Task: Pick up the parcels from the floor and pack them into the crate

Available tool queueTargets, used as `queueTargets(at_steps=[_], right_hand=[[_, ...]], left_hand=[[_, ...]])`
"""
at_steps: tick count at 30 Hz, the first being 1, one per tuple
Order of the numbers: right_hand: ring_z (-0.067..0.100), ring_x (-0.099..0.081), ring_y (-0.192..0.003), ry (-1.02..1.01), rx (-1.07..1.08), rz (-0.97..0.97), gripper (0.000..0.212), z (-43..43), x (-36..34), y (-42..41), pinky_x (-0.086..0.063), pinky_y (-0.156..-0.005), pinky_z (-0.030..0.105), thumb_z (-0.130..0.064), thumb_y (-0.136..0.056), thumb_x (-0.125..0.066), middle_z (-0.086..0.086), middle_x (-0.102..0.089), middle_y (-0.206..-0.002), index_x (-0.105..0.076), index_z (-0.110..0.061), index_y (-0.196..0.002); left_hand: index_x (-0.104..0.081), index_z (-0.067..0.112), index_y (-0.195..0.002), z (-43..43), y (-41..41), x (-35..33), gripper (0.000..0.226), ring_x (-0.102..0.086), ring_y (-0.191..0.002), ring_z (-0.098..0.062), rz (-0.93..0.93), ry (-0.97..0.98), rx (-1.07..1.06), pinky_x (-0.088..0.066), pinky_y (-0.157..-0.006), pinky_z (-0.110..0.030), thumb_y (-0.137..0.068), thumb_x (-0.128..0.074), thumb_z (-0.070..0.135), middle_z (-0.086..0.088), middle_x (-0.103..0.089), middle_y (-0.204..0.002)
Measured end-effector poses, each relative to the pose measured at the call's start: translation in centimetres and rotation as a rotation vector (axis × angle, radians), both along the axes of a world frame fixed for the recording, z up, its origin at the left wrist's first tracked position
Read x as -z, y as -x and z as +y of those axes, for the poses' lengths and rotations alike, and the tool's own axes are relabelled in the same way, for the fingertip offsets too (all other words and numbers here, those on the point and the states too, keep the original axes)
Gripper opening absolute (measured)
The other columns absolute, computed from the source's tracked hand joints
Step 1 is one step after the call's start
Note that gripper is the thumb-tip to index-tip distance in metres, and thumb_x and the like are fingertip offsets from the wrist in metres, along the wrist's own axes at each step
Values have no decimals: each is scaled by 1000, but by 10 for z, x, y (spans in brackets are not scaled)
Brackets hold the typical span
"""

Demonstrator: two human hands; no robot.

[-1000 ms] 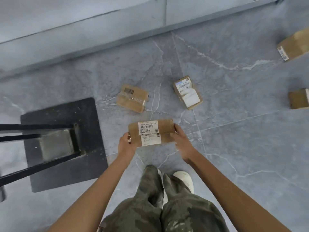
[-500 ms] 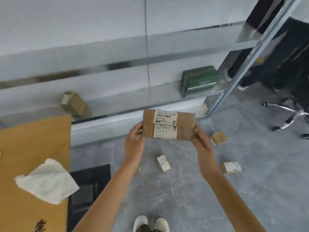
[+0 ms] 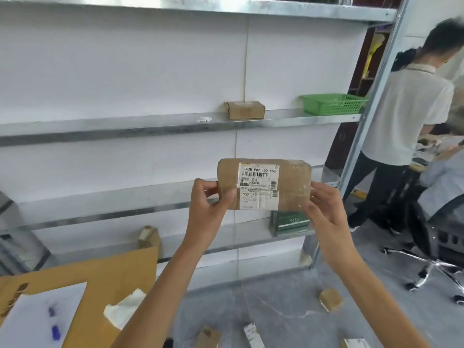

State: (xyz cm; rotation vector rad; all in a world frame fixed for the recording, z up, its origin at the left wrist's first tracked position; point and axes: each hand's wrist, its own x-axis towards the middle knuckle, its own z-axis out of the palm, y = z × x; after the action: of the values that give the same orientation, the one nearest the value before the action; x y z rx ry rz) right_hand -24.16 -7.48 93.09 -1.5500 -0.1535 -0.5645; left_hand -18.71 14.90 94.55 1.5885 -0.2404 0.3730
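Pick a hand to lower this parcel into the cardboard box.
Left. Both hands grip the parcel at its ends, but the cardboard box sits lower left, beside the left hand; the right hand would cross over.

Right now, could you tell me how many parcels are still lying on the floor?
4 visible: one right of the shelf leg, and three along the bottom edge, left, middle and right. The arms may hide others.

The small print on the white shipping label (image 3: pixel 259 186) of the brown taped cardboard parcel (image 3: pixel 264 184) was too fine to read. The parcel hid the top of a dark green box (image 3: pixel 289 224). The bottom edge cropped two small cardboard parcels (image 3: pixel 355 343) on the grey floor (image 3: pixel 288 305).
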Motion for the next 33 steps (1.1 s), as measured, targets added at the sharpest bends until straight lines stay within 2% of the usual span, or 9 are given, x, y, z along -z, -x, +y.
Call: queueTargets(at_steps=[3,6,8,12,15,20,27,31,33], right_hand=[[15,-61,-103,-10,7,30,29,32,0,36,-50,-87,33,-35,-83,-61,-5,-63,-108,-50,-27,-110],[23,-58,-100,-35,24,87,15,65,6,68,-50,-88,41,-21,-91,-58,1,-60,-105,-50,-27,-102],[27,-58,-104,-38,7,104,17,86,7,92,-49,-94,44,-17,-92,-57,6,-60,-107,-52,-27,-105],[22,-61,-102,-29,3,100,29,127,8,137,-50,-86,31,-18,-89,-60,-1,-66,-103,-57,-28,-117],[15,-60,-102,8,24,97,35,150,13,166,-49,-85,28,-8,-93,-55,-6,-67,-106,-58,-28,-122],[16,-61,-104,-21,8,123,38,170,15,216,-48,-86,29,-9,-92,-58,-5,-67,-110,-59,-29,-124],[15,-62,-103,-19,-42,91,32,171,17,289,-49,-89,30,-12,-90,-59,0,-69,-108,-63,-28,-118],[16,-61,-105,-9,-126,80,37,163,26,330,-50,-89,28,6,-89,-57,9,-64,-117,-57,-11,-122],[15,-60,-106,-2,-154,81,40,160,30,351,-49,-91,29,12,-87,-55,8,-62,-120,-55,-8,-121]], left_hand=[[-47,22,-89,28,39,-4,31,-58,-93,5,-1,11,-63,-43,-64,-3,-77,-75,27,9,-61,-99],[-50,18,-88,65,79,0,27,-59,-91,6,32,-5,-98,-43,-61,-2,-77,-75,22,9,-63,-96],[-52,17,-91,90,104,5,24,-60,-89,9,50,-15,-86,-44,-62,-3,-79,-73,18,10,-64,-99],[-59,16,-100,136,151,14,20,-60,-91,7,48,-3,-52,-47,-67,-6,-83,-70,14,10,-65,-104],[-60,15,-108,158,182,18,28,-60,-97,2,55,-5,-50,-49,-71,-9,-82,-69,11,7,-65,-109],[-55,20,-123,184,239,21,48,-56,-109,0,33,-68,-9,-51,-86,-21,-79,-73,12,6,-58,-122],[-57,24,-116,188,331,27,47,-58,-104,-1,28,-159,-138,-49,-89,-21,-74,-77,19,15,-63,-111],[-54,25,-119,183,384,34,49,-55,-111,-1,108,-160,-138,-46,-94,-24,-75,-77,22,13,-61,-117],[-54,26,-119,181,412,35,47,-55,-112,1,142,-125,-122,-46,-94,-24,-77,-76,24,14,-61,-119]])
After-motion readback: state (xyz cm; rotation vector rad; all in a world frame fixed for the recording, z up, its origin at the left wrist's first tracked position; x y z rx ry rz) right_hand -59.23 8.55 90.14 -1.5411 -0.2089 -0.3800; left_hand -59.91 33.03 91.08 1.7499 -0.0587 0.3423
